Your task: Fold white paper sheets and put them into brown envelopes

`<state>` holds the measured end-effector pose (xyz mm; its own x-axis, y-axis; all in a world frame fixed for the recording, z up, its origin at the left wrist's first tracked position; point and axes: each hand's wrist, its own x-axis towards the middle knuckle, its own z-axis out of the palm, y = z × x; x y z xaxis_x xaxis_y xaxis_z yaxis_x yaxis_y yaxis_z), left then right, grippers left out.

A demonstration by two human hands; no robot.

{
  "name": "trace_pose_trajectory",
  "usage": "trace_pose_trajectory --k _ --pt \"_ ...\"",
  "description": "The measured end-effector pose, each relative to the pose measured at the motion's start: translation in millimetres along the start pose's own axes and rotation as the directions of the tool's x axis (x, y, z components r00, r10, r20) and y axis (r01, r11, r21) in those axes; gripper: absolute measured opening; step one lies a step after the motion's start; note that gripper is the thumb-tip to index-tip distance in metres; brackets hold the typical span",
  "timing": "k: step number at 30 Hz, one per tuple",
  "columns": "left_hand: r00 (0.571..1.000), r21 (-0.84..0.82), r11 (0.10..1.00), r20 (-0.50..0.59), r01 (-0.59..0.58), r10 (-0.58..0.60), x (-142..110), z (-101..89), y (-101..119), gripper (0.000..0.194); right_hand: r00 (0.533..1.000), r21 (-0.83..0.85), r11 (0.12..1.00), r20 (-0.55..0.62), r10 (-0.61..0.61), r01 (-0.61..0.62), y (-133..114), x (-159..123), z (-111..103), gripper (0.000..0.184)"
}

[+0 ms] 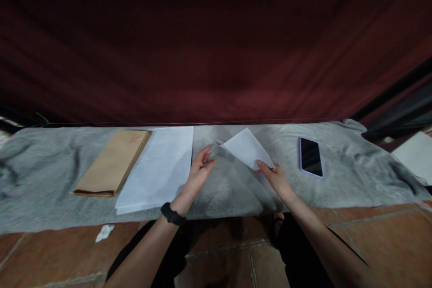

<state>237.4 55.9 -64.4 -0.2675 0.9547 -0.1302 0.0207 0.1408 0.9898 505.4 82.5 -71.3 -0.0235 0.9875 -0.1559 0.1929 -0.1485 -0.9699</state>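
In my right hand (274, 175) is a folded sheet of white paper (248, 148), pinched at its lower right corner with the thumb on top. The paper is tilted above the grey cloth. My left hand (202, 164) is apart from it, fingers spread and slightly curled, holding nothing. Just left of that hand lies a stack of large white paper sheets (162, 166). Brown paper envelopes or bags (113, 162) are piled beside the stack, partly over its edge.
A grey cloth (216, 193) covers the low work surface. A phone (311, 156) in a lilac case lies to the right. Behind hangs a dark red curtain (216, 63). A crumpled white scrap (105, 232) rests on the tiled floor (229, 256), and another white sheet (416, 155) is at far right.
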Motion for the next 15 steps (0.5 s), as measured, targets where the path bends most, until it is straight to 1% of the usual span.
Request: trace_pose_trajectory --k 3,6,8,10,12,13,15 --pt "0.993 0.078 0.990 0.031 -0.114 0.112 -1 0.3 4 0.066 0.998 0.151 0.987 0.003 -0.056 0.055 -11 -1 -7 0.043" --pt "0.980 0.093 0.980 0.103 -0.177 0.168 -4 -0.1 12 0.069 0.997 0.325 0.943 -0.019 -0.070 0.072 -20 1 -13 0.038" --pt "0.966 0.077 0.973 0.158 -0.218 0.204 -6 -0.8 18 0.069 0.998 0.397 0.916 -0.028 -0.056 0.062 -24 3 -16 0.039" --pt "0.948 0.015 0.968 0.205 -0.251 0.243 -10 -1.0 23 0.072 1.000 0.445 0.895 0.004 -0.015 0.011 -26 4 -19 0.042" --pt "0.930 -0.076 0.964 0.255 -0.255 0.266 -14 0.1 28 0.077 0.997 0.473 0.879 0.070 0.034 -0.063 -28 3 -20 0.045" --pt "0.920 -0.116 0.964 0.291 -0.238 0.262 -16 1.2 30 0.076 0.993 0.475 0.875 0.103 0.054 -0.096 -28 3 -20 0.046" --pt "0.900 -0.157 0.974 0.380 -0.163 0.212 -20 4.3 32 0.069 0.986 0.458 0.879 0.148 0.073 -0.133 -29 2 -19 0.047"
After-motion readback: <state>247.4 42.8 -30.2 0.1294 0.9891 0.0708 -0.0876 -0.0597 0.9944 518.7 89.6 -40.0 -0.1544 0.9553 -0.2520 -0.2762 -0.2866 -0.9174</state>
